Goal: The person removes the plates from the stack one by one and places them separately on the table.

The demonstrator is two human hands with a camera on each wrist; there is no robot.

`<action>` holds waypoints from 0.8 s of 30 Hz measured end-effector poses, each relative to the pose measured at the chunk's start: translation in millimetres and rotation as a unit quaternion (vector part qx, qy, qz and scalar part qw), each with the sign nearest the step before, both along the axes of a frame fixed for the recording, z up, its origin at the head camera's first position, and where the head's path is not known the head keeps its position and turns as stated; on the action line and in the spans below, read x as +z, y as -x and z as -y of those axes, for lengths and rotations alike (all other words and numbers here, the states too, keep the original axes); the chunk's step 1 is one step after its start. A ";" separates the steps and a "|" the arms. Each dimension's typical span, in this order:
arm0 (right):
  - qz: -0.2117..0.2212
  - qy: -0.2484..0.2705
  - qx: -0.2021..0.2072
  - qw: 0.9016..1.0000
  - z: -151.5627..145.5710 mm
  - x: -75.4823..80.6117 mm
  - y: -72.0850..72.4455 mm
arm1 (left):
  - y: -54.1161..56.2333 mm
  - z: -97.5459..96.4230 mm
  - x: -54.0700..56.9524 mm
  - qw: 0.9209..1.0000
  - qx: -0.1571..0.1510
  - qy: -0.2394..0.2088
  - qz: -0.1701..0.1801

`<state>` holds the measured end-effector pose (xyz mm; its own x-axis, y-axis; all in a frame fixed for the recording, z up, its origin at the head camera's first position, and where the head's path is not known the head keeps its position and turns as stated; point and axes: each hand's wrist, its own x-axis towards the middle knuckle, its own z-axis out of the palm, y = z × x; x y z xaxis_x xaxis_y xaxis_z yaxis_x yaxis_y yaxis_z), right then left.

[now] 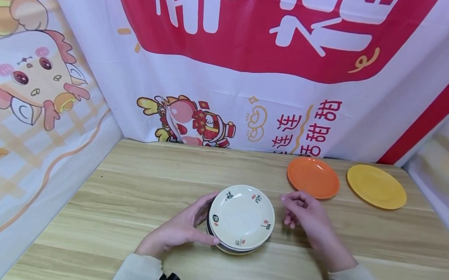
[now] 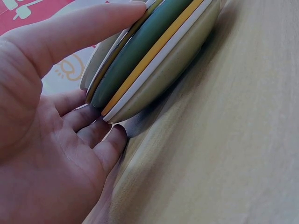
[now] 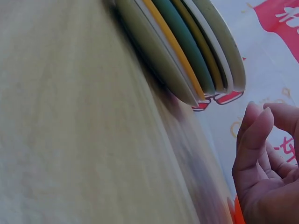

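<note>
A stack of round plates stands on the wooden table, topped by a cream plate [image 1: 241, 216] with small black and red marks near its rim. My left hand [image 1: 185, 224] holds the stack's left side, its thumb at the top rim and its fingers around the edge. From the side, the left wrist view shows a green plate [image 2: 140, 56] above a yellow plate [image 2: 154, 56], with white and pale ones among them. To the right of the stack and apart from it, my right hand [image 1: 305, 214] hangs with loosely curled fingers, holding nothing.
An orange plate [image 1: 313, 177] lies behind my right hand, with a yellow-orange plate [image 1: 376, 186] to its right. Printed cloth [image 1: 245, 86] hangs along the table's back edge, and more cloth [image 1: 58, 149] closes the left side.
</note>
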<state>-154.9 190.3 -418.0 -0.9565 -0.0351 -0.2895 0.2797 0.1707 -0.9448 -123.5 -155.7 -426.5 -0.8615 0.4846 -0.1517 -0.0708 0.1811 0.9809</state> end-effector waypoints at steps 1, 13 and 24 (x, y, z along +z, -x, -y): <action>-0.001 -0.001 0.005 1.000 2.2 -0.6 -0.9 | 0.0 0.0 0.3 1.000 0.001 0.001 0.000; -0.005 -0.008 0.038 0.999 16.1 -7.3 -6.6 | 0.1 0.7 1.5 1.000 0.004 0.001 0.007; 0.002 0.001 0.056 0.998 20.0 -5.8 -10.7 | 1.0 0.3 0.0 1.000 -0.001 -0.003 0.003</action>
